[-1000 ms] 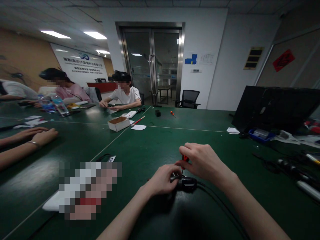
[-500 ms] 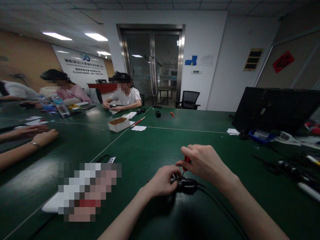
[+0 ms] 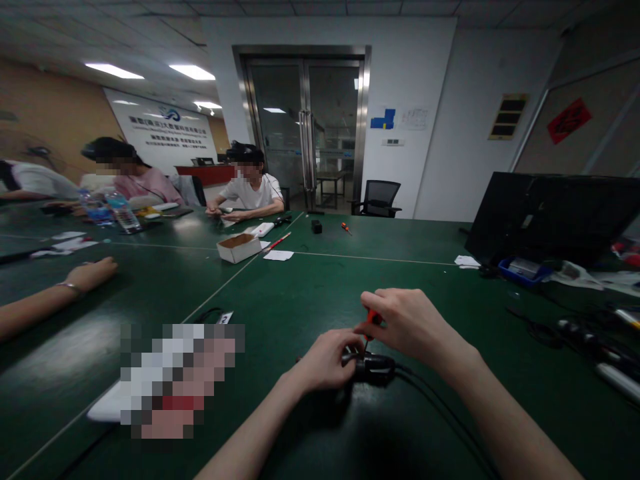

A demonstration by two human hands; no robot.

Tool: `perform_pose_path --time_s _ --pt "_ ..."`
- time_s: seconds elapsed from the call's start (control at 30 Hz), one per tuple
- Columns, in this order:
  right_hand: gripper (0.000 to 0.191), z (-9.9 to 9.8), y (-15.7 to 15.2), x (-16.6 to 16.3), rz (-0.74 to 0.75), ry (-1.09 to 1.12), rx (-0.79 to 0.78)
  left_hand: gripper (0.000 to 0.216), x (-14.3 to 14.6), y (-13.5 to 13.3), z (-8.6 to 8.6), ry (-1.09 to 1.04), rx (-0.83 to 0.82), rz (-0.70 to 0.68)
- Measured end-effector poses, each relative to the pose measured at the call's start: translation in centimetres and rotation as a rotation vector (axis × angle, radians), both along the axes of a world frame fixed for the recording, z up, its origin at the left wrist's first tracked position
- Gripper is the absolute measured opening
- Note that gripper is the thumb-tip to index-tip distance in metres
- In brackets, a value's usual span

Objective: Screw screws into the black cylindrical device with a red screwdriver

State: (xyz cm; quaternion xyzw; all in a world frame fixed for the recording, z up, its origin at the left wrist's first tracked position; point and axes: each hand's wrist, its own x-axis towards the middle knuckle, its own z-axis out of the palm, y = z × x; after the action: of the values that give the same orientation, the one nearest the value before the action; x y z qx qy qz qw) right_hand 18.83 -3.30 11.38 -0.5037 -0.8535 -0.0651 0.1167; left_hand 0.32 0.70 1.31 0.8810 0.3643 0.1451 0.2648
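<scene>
A: What's nearest the camera?

B: Two bare forearms reaching in over the green table (image 3: 300, 287). Between them lies a small black device (image 3: 373, 367), flat on the table. Everything else I'll place from it.

A: And the hands?

B: The left hand (image 3: 327, 360) is curled over the device's left end, fingers closed on it and pressing it down. The right hand (image 3: 407, 320) hangs just above the device, fingertips pinched shut round the red handle of a small screwdriver (image 3: 373, 319). Its shaft points down at the device's top. I can't tell whether the tip sits in a screw; that spot is too dark and small.

A: So which step is this?

B: By my reading, working a screw on the device, with the driver upright and gripped for turning. It calls for a steady left-hand hold, so the device doesn't twist, and light downward pressure so the tip doesn't slip.

A: Anything trailing off it?

B: A black cable (image 3: 435, 400) runs from the device's right end toward the near right.

A: Farther out?

B: Well to the device's left, another person's hand (image 3: 93, 273) rests on the table. Beyond the device, left of centre, there is an open cardboard box (image 3: 239, 247) with a white paper slip (image 3: 278, 255) beside it. Far to the right stands a dark monitor (image 3: 550, 217). Farthest back, a seated person in a white shirt (image 3: 253, 193) and the glass doors (image 3: 307, 127).
</scene>
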Motion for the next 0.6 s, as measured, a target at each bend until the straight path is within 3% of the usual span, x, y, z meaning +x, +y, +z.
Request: perform_pose_path --time_s 0.17,0.27,0.47,0.6 --pt "0.011 0.15 -0.22 0.24 0.058 0.071 -0.032 0.023 0.00 0.35 -0.52 -0.001 0.013 -0.029" --pt "0.019 0.04 -0.32 0.56 0.114 0.134 -0.100 0.023 0.03 0.40 -0.60 -0.004 0.016 -0.035" --pt "0.008 -0.05 0.00 0.23 0.016 0.026 -0.019 0.018 0.05 -0.01 -0.02 0.014 0.004 0.004" --pt "0.019 0.23 0.00 0.03 -0.034 -0.037 0.010 0.016 -0.01 -0.18 0.21 0.009 -0.008 0.008"
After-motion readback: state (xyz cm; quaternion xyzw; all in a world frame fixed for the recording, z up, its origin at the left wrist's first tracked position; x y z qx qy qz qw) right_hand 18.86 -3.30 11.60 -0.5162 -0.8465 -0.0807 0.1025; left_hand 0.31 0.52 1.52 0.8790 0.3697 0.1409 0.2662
